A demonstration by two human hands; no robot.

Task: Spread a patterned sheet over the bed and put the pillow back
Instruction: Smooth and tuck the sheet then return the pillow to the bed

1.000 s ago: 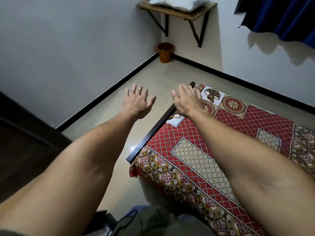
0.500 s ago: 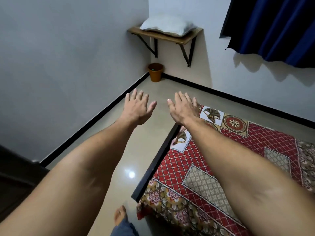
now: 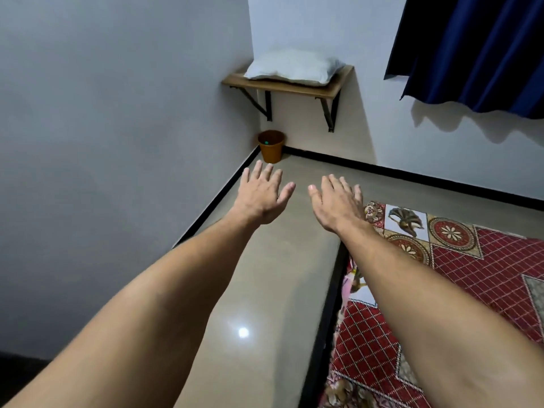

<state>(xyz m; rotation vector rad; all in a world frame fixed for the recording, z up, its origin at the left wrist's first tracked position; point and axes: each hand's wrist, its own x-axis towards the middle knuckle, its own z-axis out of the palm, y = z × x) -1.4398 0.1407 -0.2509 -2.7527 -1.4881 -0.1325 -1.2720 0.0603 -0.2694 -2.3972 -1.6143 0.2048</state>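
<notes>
Hands reach out mid-frame, both flat, wide open, holding nothing; left hand point(image 3: 260, 195) over the floor point(image 3: 265, 275), right hand point(image 3: 335, 204) above the corner of the bed point(image 3: 326, 313); the red patterned sheet point(image 3: 477, 269) lies spread on it, lower right; the white pillow point(image 3: 294, 67) sits on the wooden shelf point(image 3: 282, 87), top middle, well apart from both hands; the sheet looks done, so fetching the pillow seems next; that needs a walk closer, then both hands grabbing its ends.

Dim, even light; glare spot on floor point(image 3: 243, 332); curtain point(image 3: 477, 51) shadow on wall; wide-angle bowing.
</notes>
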